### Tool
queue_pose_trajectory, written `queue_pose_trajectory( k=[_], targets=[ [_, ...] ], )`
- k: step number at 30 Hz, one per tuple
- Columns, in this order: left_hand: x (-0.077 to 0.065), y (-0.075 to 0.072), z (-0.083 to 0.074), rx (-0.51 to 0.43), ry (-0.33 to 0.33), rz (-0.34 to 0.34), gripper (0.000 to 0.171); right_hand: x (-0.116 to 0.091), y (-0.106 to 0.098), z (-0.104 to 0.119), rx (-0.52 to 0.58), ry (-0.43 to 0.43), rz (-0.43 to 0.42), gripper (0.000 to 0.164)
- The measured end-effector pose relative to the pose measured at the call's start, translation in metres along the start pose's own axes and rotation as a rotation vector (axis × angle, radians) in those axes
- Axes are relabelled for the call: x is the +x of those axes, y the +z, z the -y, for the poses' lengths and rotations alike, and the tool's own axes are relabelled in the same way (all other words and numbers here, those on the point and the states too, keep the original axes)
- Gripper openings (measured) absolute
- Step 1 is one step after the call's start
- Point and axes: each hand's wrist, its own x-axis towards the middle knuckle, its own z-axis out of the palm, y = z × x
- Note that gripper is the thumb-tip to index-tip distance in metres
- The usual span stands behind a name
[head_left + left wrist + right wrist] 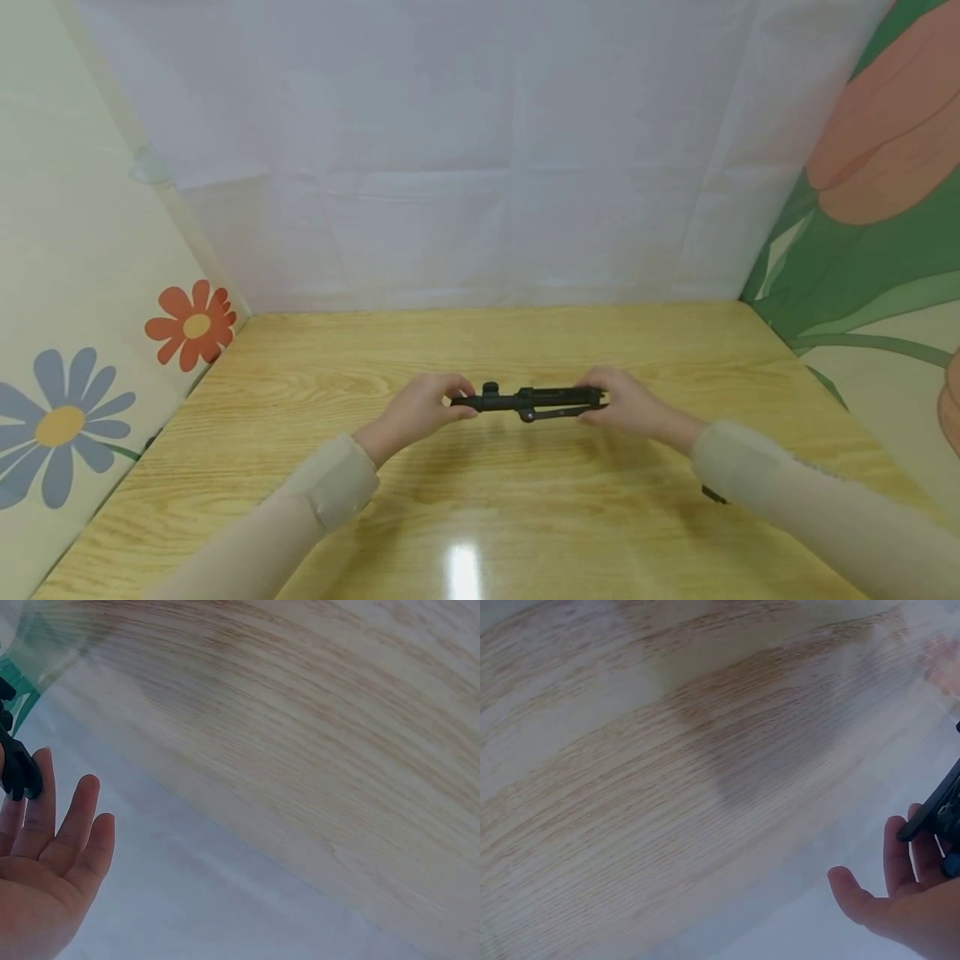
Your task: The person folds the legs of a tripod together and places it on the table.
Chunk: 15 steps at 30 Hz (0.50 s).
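A small black folded tripod [551,397] is held level above the table between both hands in the head view. My left hand [420,410] pinches its left end, close to a round knob [491,388]. At the other end, my right hand [624,403] grips the folded legs, one of which angles slightly away from the body. The left wrist view catches only the tip of the tripod [21,772] against the fingers of the left hand [49,870]. In the right wrist view, a dark leg [930,802] crosses the right hand's fingers [897,855]; the rest is cut off.
A wood-grain table [465,350] lies beneath the hands, with a bright reflection near its front. White cloth [450,167] hangs behind it. Panels with painted flowers [197,325] and green leaves [885,258] stand along the left and right sides.
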Motion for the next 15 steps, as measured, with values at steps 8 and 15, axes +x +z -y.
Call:
queue_pose_trajectory(
  k=[8, 15],
  targets=[
    [0.001, 0.008, 0.005, -0.016, -0.011, -0.001, 0.018, -0.001, 0.005, -0.006, 0.026, -0.041, -0.014, 0.04],
    [0.0, 0.012, 0.006, 0.01, -0.009, 0.02, 0.02, -0.002, 0.008, -0.008, 0.007, -0.029, -0.004, 0.04]
  ],
)
